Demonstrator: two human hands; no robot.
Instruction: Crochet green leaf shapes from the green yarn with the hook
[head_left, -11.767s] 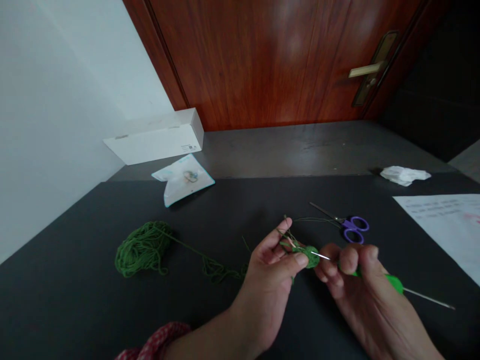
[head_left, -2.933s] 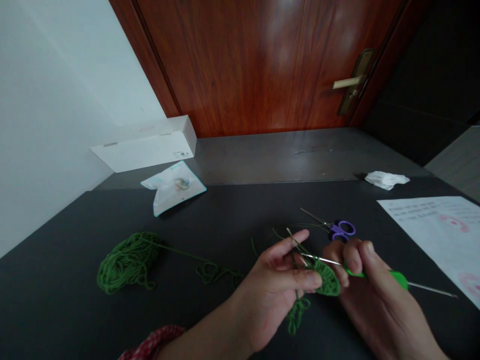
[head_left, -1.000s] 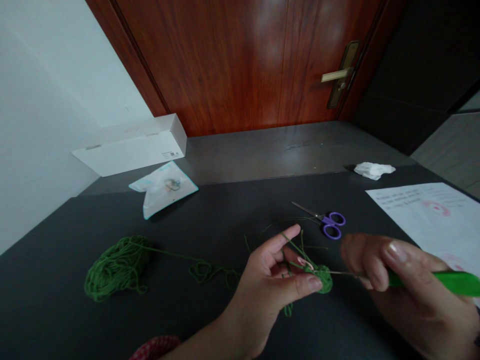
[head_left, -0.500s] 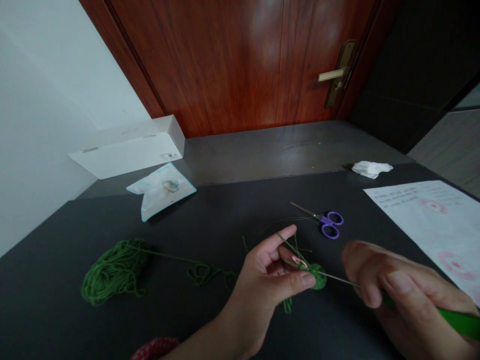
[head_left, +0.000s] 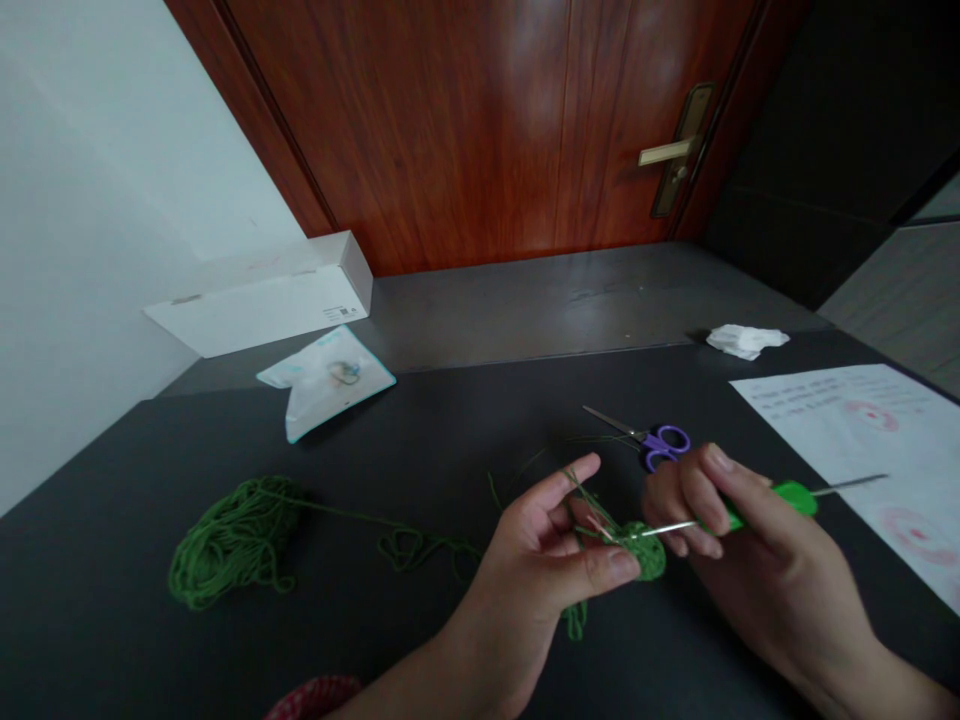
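The right hand (head_left: 780, 550) has just swung back in, its fingers (head_left: 694, 505) clenched round the green-handled crochet hook (head_left: 780, 498), tip now at the green crocheted disc (head_left: 646, 552) — pinched by the left hand's (head_left: 532, 590) fingers (head_left: 607, 565), working yarn running to the yarn ball (head_left: 225, 545) on the worktop (head_left: 97, 610).

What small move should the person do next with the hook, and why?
Probably the right hand should catch the green yarn with the tip of the crochet hook and draw it through a stitch. The tip already sits at the small crocheted green piece, which the left hand pinches, and yarn strands run by its fingers.
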